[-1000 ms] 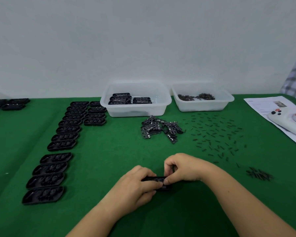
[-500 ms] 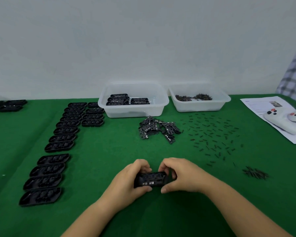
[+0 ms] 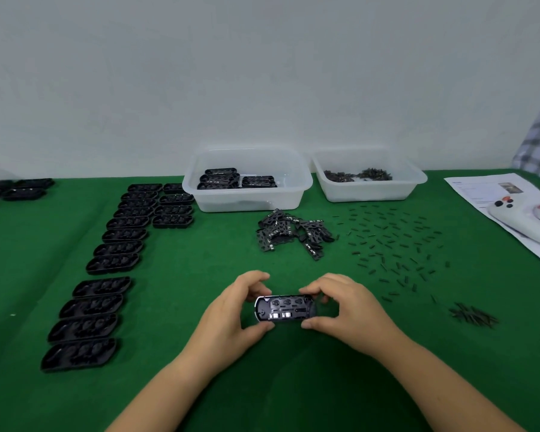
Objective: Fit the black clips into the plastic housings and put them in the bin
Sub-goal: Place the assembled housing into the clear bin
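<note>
At the far left edge we saw a few more black housings (image 3: pixel 16 188), partly cut off. Next came the rows of empty housings (image 3: pixel 106 266) laid open side up on the green cloth (image 3: pixel 200 385), well over a dozen of them, none with a clip that we could make out. Further right, near the wall, the bin (image 3: pixel 247 198) held only a handful of finished pieces (image 3: pixel 231 180), so we judged the job to be in its early part, with most of the stock waiting.

In front of us our left hand (image 3: pixel 231 310) gripped the left end of one housing (image 3: pixel 282 308), thumb below and fingers curled over the top edge. The housing was lifted and tilted toward us, with a clip apparently seated inside; whether it had fully snapped in we could not tell. Our right hand (image 3: pixel 346 307) clasped the other end the same way.

Behind the hands lay the pile of loose clips (image 3: pixel 290 233), then a second tub (image 3: pixel 368 182) of small dark parts, scattered pins (image 3: pixel 393 247), and a sheet of paper (image 3: pixel 480 194) with a white controller (image 3: pixel 524 219).
</note>
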